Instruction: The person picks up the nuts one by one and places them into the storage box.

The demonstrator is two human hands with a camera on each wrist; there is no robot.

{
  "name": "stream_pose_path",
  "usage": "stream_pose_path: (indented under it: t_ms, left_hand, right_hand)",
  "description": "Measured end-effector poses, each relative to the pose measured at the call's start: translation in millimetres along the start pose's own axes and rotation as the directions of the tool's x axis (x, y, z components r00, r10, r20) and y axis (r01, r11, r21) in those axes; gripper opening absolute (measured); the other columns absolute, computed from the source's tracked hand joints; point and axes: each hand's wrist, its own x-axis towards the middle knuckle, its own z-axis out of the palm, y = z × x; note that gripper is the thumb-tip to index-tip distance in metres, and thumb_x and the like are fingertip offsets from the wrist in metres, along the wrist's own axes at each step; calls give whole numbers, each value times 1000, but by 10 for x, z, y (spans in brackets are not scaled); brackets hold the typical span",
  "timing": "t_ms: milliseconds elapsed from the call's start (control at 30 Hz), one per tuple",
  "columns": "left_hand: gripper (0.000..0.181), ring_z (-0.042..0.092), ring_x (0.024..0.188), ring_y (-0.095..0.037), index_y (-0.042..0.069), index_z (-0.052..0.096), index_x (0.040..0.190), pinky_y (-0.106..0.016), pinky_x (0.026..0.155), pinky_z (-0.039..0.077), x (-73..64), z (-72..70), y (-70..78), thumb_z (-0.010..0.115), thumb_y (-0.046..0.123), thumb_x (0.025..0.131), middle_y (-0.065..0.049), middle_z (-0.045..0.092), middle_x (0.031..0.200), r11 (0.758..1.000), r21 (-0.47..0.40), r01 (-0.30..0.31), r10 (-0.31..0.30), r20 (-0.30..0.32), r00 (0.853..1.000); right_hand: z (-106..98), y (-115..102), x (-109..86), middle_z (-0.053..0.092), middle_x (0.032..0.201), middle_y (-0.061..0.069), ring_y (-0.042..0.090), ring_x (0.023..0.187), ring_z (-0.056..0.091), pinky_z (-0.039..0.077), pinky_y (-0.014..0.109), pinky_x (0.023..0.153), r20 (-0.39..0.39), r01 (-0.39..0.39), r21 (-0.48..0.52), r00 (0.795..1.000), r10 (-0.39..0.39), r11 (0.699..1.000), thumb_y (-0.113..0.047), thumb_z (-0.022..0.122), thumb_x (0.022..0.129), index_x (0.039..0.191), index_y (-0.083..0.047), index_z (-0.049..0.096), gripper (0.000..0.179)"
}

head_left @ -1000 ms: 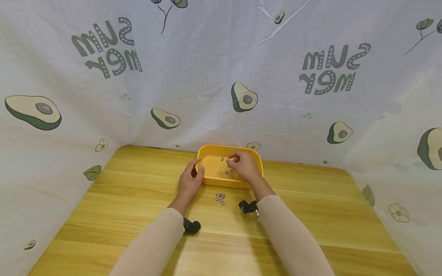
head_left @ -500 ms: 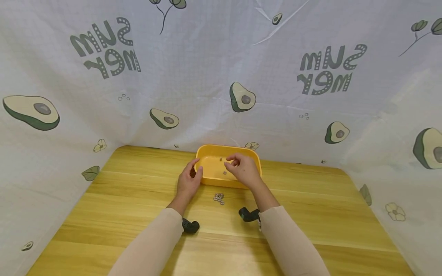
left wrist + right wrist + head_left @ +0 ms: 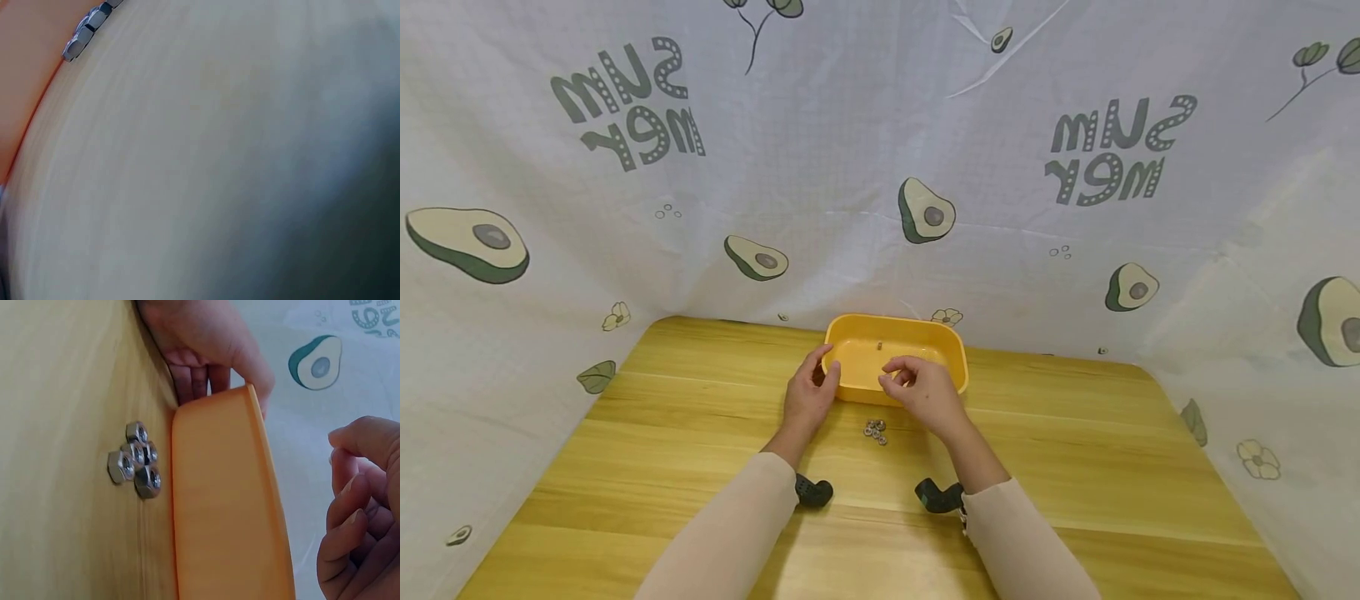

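A yellow plastic tray (image 3: 859, 392) stands at the back of the wooden table in the head view. My left hand (image 3: 807, 396) grips its left end, thumb at the rim and fingers against the outer wall. Several steel hex nuts (image 3: 134, 453) lie in a cluster on the table beside the tray's front wall. My right hand (image 3: 921, 392) hovers over the tray's front rim, fingers curled and thumb and index tips together. Whether a nut is between those fingertips is not visible. One small nut (image 3: 880, 345) lies inside the tray; the right hand covers part of the tray floor.
A white curtain (image 3: 820, 167) printed with avocados hangs directly behind the tray and along both sides. Black wrist-worn devices (image 3: 814, 492) sit at both forearms. The wooden table (image 3: 700, 442) reaches toward the person. The left wrist view is mostly blurred tabletop.
My right hand has moved from above the inside of the tray toward its front rim, nearer the nut cluster. The left hand stays at the tray's left end.
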Motion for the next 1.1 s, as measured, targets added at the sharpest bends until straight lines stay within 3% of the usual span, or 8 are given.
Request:
stream_pose_path:
  t_ms: [433, 1100]
  left_hand:
    - [44, 62, 127, -31, 19, 58, 144, -48, 107, 51, 8, 13, -28, 61, 31, 102, -10, 59, 147, 1000, 7, -13, 13, 2, 1000]
    - [44, 62, 121, -30, 16, 58, 144, -48, 105, 51, 4, 3, -8, 61, 29, 102, -12, 62, 142, 1000, -14, -22, 22, -1, 1000]
  right_hand:
    - [63, 59, -208, 63, 74, 0, 15, 62, 50, 38, 22, 51, 59, -5, 12, 998, 4, 1000, -18, 80, 89, 96, -15, 75, 10]
    - [195, 375, -384, 63, 73, -2, 12, 63, 52, 41, 22, 54, 178, -79, 4, 981, 77, 997, -21, 78, 89, 93, -16, 75, 7]
